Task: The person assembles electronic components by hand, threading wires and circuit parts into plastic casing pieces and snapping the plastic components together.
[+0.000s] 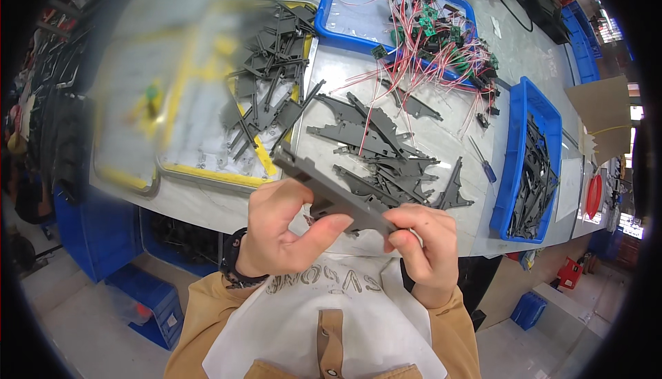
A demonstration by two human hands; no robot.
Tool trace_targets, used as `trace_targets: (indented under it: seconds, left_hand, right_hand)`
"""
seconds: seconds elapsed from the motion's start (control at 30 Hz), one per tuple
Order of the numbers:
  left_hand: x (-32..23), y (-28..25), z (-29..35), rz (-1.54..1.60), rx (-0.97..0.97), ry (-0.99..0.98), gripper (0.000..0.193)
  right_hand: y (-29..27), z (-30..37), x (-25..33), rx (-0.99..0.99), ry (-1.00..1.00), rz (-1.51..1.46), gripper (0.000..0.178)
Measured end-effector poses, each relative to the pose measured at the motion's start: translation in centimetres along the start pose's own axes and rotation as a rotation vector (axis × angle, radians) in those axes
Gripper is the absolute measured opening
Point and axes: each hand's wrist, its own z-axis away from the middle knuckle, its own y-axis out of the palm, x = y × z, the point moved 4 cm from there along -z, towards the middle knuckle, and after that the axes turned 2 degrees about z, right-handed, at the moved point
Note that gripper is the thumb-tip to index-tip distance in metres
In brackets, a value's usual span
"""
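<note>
Between my two hands, above the table's near edge, I hold a long dark grey plastic part [345,198], slanting down to the right. My left hand [286,231] grips its left half, thumb along the near side. The fingers of my right hand [424,244] pinch its right end. Just beyond lies a loose pile of similar dark grey plastic parts [372,134], some flat and pointed. More thin grey pieces [272,69] are heaped on a yellow-edged tray [207,174] to the left.
At the back, a blue tray [324,14] holds green circuit boards [431,21] with red and white wires spilling over its rim. A blue bin [507,203] of dark parts stands right, beside a screwdriver [488,170]. Blue crates [148,306] sit below the table at left.
</note>
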Motion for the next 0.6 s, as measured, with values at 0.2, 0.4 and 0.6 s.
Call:
trace_targets:
  seconds: [0.2, 0.4, 0.6]
  left_hand:
    - [0.8, 2.1, -0.3, 0.736, -0.064, -0.419, 0.020]
    - [1.0, 1.7, 0.2, 0.524, 0.266, -0.435, 0.019]
    - [1.2, 1.8, 0.4, 0.468, 0.218, -0.418, 0.010]
  right_hand:
    - [-0.4, 0.0, -0.5, -0.231, -0.051, 0.131, 0.018]
    - [-0.7, 0.5, -1.0, -0.268, 0.083, -0.084, 0.031]
    - [0.0, 0.2, -1.7, -0.242, 0.025, -0.294, 0.033]
